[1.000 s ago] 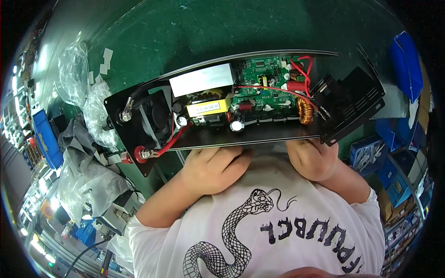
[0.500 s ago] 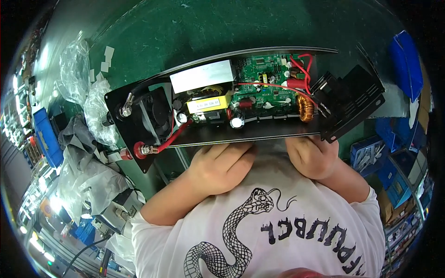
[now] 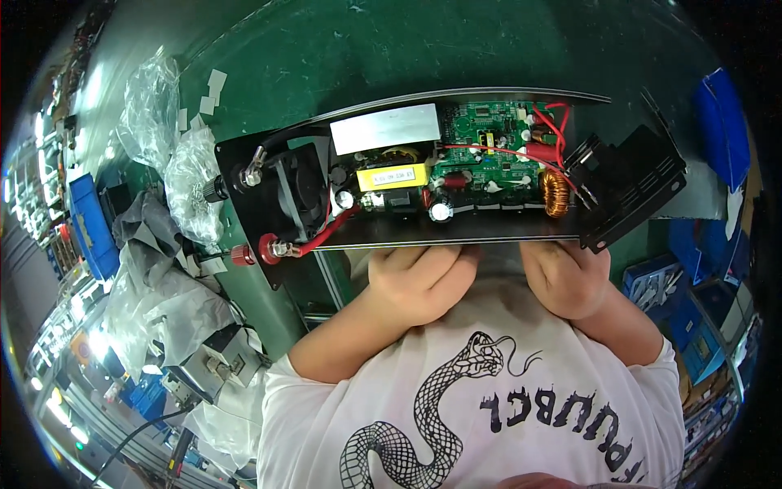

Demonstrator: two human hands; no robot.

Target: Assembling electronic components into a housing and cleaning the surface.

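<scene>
In front of me an opened black power inverter [image 3: 489,232] lies lengthwise, its green circuit board [image 3: 460,130] exposed. Its left end plate carries a fan [image 3: 303,183], a red terminal [image 3: 269,248] and a black terminal [image 3: 218,189]. At the right end a black vented end cover [image 3: 639,183] stands askew, with red wires running toward it. A yellow transformer [image 3: 393,176] and a copper coil [image 3: 556,193] sit inside. My left hand [image 3: 423,281] and my right hand [image 3: 566,277] are curled against the near wall of the case; their fingertips are hidden beneath it.
Clear plastic bags [image 3: 194,183] and white paper pieces [image 3: 213,88] lie on the green table [image 3: 342,49] at left. A blue bin [image 3: 92,228] stands beyond them. At right are a blue box [image 3: 723,134] and a tray of small parts [image 3: 652,281]. A grey metal device [image 3: 224,363] sits lower left.
The whole view has shifted, so most things appear farther right. Both hands stay curled at the inverter's near wall, with no clear change of grip.
</scene>
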